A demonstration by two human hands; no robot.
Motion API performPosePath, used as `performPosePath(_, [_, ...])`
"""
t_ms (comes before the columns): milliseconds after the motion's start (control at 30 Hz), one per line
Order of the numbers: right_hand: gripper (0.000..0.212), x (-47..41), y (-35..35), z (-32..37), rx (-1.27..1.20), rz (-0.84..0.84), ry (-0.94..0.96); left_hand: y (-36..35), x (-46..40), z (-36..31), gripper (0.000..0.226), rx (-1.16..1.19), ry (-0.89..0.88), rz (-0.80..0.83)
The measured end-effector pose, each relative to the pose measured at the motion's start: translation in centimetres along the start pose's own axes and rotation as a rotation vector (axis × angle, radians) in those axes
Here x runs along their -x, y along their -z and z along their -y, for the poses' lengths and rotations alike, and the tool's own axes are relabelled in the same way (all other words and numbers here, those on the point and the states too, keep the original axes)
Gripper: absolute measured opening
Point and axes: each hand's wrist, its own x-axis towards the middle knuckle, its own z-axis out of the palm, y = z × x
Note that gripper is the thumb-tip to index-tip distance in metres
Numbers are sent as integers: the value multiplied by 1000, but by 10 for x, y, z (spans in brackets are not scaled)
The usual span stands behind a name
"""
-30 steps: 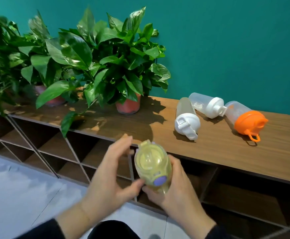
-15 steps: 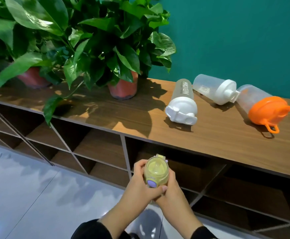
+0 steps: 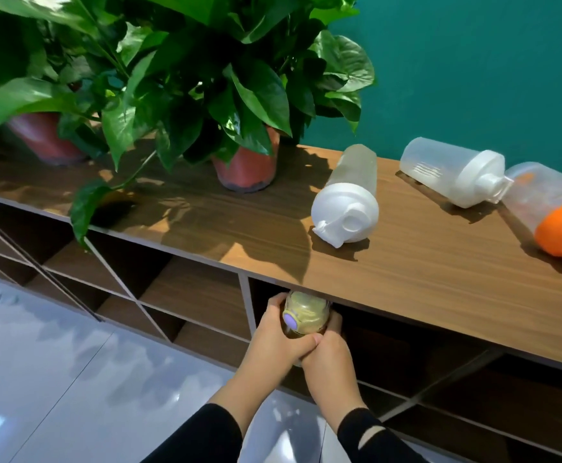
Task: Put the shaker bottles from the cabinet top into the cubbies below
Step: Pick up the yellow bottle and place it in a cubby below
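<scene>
Both hands hold a yellow-lidded shaker bottle (image 3: pixel 306 316) with a purple button, upright at the mouth of an upper cubby (image 3: pixel 373 349), its top half hidden under the cabinet top's front edge. My left hand (image 3: pixel 278 342) wraps its left side, my right hand (image 3: pixel 331 359) its right side and base. On the wooden cabinet top (image 3: pixel 423 265) lie three more bottles on their sides: a white-lidded one (image 3: pixel 348 200), a clear one with a white lid (image 3: pixel 454 172), and an orange-lidded one (image 3: pixel 555 215) at the right edge.
Two potted plants in red pots (image 3: pixel 246 165) (image 3: pixel 44 135) stand on the cabinet top at left, leaves hanging over the front edge. Open wooden cubbies (image 3: pixel 192 289) run below in rows with slanted dividers. A glossy grey floor (image 3: pixel 72 379) lies in front.
Both hands have carried the yellow-lidded bottle down and forward, from in front of the cabinet to the mouth of the cubby under the top. The view has moved closer to the cabinet.
</scene>
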Motion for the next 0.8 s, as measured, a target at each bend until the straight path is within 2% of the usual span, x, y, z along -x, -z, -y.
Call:
performPosePath(200, [86,-5,4,2,93,42,6,2,-18,-3,54,-66,29,9])
performPosePath(267, [89,-4,7,3,103,47,15,3,-18,-6,53,-47,45,17])
performPosePath(567, [83,-9,6,-6,206,-15,63,6,-18,-11,64,-40,83,44])
performPosePath(733, [81,-8,16,-7,246,66,34,5,-10,-15,67,-81,91,67])
performPosePath(800, [70,0,28,-5,220,91,34,5,0,-18,64,-139,117,32])
